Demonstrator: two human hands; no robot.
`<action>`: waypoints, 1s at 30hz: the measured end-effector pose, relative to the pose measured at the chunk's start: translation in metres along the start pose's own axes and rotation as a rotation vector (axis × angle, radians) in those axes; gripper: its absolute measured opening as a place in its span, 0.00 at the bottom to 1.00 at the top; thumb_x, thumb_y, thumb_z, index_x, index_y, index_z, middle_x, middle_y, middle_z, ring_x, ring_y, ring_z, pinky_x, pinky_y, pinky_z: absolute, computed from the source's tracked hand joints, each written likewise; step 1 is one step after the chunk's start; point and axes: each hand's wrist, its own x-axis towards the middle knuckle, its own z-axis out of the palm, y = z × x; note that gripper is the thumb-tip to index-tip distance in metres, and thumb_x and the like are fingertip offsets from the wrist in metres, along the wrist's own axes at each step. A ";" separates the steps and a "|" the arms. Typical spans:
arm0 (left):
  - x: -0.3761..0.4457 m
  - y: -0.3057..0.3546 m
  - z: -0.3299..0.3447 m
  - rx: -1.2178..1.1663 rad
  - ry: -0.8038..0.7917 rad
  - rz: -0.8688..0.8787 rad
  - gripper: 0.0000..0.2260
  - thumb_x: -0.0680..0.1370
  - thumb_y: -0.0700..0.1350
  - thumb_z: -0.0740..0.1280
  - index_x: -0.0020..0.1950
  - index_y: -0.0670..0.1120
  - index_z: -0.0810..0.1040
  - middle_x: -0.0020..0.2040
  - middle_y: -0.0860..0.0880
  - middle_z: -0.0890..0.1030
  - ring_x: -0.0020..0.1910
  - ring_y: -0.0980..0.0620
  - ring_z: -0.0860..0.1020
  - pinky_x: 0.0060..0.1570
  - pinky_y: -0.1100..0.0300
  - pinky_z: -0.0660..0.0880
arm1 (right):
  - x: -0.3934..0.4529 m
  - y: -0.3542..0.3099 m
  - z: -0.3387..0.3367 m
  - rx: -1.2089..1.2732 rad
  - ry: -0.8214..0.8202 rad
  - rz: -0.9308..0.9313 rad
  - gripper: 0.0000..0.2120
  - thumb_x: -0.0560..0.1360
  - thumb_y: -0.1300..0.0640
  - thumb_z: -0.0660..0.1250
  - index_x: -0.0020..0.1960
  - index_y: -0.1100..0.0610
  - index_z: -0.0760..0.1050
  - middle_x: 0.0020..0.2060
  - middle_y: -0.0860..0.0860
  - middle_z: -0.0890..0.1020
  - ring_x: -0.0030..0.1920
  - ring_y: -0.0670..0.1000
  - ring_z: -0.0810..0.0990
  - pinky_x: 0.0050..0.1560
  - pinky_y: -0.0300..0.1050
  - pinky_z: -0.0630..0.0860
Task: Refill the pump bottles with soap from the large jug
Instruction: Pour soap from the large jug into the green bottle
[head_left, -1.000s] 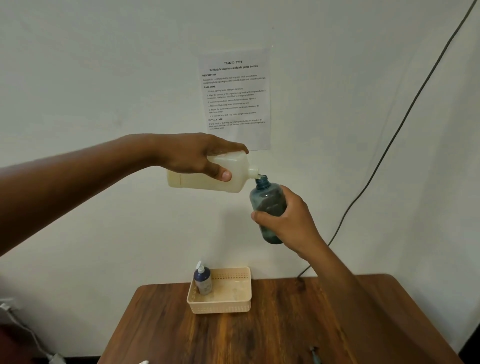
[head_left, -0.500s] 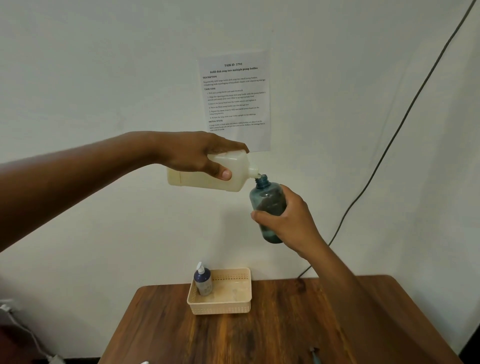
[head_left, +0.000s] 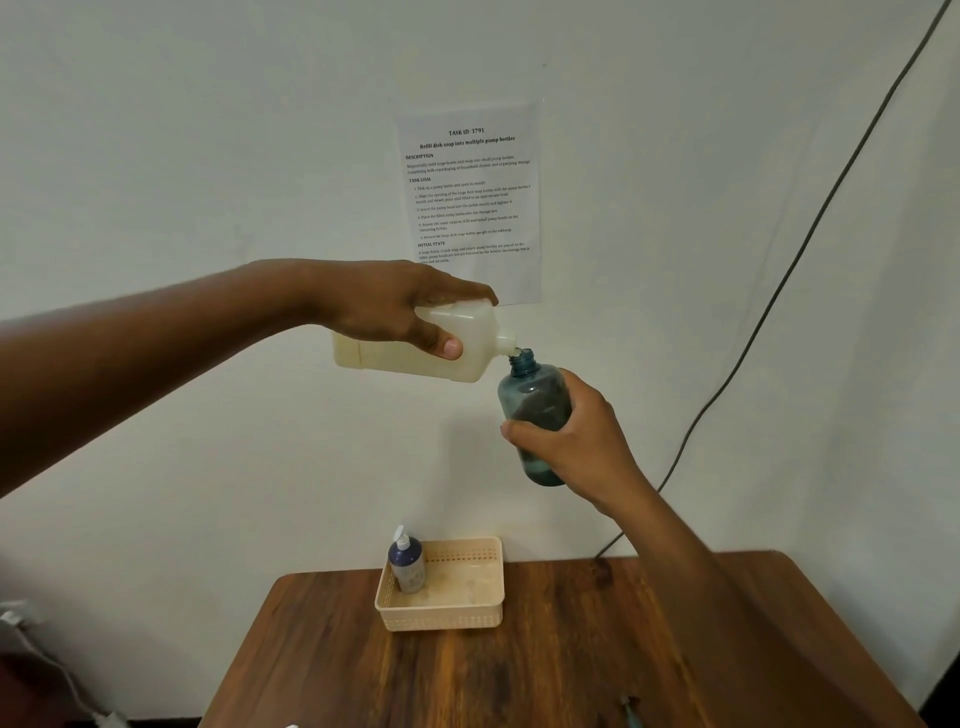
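We see a pale wall (head_left: 208, 130) filling most of the frame, a printed sheet (head_left: 470, 197) taped at centre, a dark cable (head_left: 779, 280) crossing the right side, and a wooden table (head_left: 519, 675) at the bottom.

Two bare hands: left hand (head_left: 384, 306) at 9 o'clock, right hand (head_left: 582, 441) at 3.
One pale translucent plastic jug (head_left: 410, 358).
Two pump bottles: one teal translucent plastic bottle (head_left: 532, 400), capless; one dark blue bottle with white pump (head_left: 406, 561) at 6.
One cream perforated plastic basket (head_left: 441, 618).
One brown wooden tabletop (head_left: 519, 675).
One printed paper sheet (head_left: 470, 197) at 12.
One dark cable (head_left: 779, 280).
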 end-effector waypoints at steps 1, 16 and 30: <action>0.000 0.000 0.000 0.003 -0.001 0.002 0.33 0.72 0.65 0.68 0.77 0.67 0.65 0.69 0.56 0.77 0.64 0.51 0.77 0.64 0.52 0.77 | 0.000 0.000 0.000 -0.002 0.001 0.001 0.29 0.68 0.48 0.78 0.63 0.39 0.67 0.52 0.34 0.75 0.51 0.44 0.78 0.36 0.28 0.73; -0.001 0.005 -0.001 0.002 -0.008 0.016 0.28 0.72 0.65 0.68 0.72 0.72 0.65 0.70 0.57 0.77 0.65 0.52 0.76 0.65 0.56 0.76 | 0.001 0.002 0.000 0.001 0.000 0.006 0.29 0.67 0.48 0.78 0.63 0.40 0.69 0.53 0.37 0.77 0.52 0.45 0.78 0.37 0.29 0.75; -0.002 0.009 -0.001 0.036 -0.015 -0.023 0.34 0.72 0.65 0.68 0.77 0.67 0.65 0.70 0.57 0.76 0.66 0.52 0.76 0.68 0.50 0.75 | 0.001 0.004 0.001 0.022 0.004 -0.007 0.29 0.67 0.47 0.78 0.62 0.38 0.68 0.51 0.32 0.74 0.51 0.44 0.78 0.33 0.25 0.73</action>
